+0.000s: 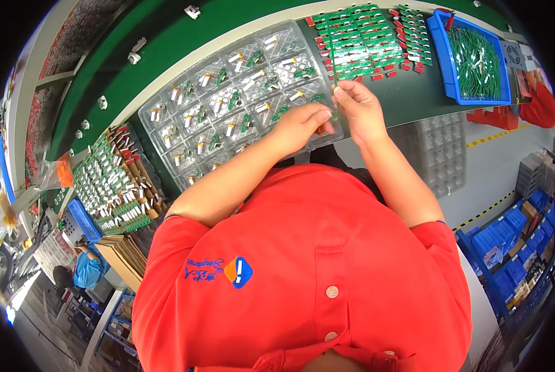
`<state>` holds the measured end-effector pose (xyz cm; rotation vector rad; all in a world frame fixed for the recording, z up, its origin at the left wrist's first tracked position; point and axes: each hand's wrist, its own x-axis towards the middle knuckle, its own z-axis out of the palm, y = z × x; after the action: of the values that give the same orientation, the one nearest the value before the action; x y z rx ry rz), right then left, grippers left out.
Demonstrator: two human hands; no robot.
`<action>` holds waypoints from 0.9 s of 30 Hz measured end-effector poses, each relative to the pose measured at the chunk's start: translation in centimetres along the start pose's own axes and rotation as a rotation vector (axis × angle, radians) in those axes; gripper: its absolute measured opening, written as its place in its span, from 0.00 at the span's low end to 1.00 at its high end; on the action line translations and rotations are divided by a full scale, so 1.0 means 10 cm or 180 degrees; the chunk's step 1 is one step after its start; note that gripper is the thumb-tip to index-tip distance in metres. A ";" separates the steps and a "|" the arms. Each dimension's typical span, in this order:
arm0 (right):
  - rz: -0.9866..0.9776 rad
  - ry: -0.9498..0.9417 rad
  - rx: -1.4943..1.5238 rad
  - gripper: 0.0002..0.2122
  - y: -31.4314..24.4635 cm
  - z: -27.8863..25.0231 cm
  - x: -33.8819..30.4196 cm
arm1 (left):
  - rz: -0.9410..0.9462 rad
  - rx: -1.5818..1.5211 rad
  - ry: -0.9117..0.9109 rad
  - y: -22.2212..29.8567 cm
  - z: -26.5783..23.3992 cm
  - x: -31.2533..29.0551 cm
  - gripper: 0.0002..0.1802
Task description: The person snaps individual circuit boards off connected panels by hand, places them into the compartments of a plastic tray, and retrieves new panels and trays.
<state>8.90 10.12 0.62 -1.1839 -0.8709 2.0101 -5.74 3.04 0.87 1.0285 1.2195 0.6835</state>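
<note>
My right hand (361, 113) is raised over the bench's near edge, its thumb and fingers pinching a thin green wire (331, 53) that runs upward from the fingertips. Close beside it on the left, my left hand (301, 129) is closed, thumb against fingers; what lies between them is too small to make out. Under my left hand lies a clear plastic tray (197, 79) divided into several compartments. Most compartments hold a coiled green wire and a small white and yellow part. The tray's near right corner is partly hidden by my hands.
Rows of green circuit boards (361, 46) with red ends lie beyond my right hand. A blue bin (440, 56) of green wires (475, 62) stands farther right, near another person's red sleeve (541, 102). More boards (107, 180) sit at the left. Blue bins (503, 239) fill a rack at lower right.
</note>
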 end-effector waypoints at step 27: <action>-0.2024 0.1907 -0.3774 0.09 -1.45 -3.38 0.82 | 0.0211 -0.1253 0.1449 0.15 -0.64 0.86 0.23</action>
<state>38.94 32.27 -4.42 -1.6399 -1.8586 0.4540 -9.69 12.85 -1.52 0.6006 1.3670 1.2021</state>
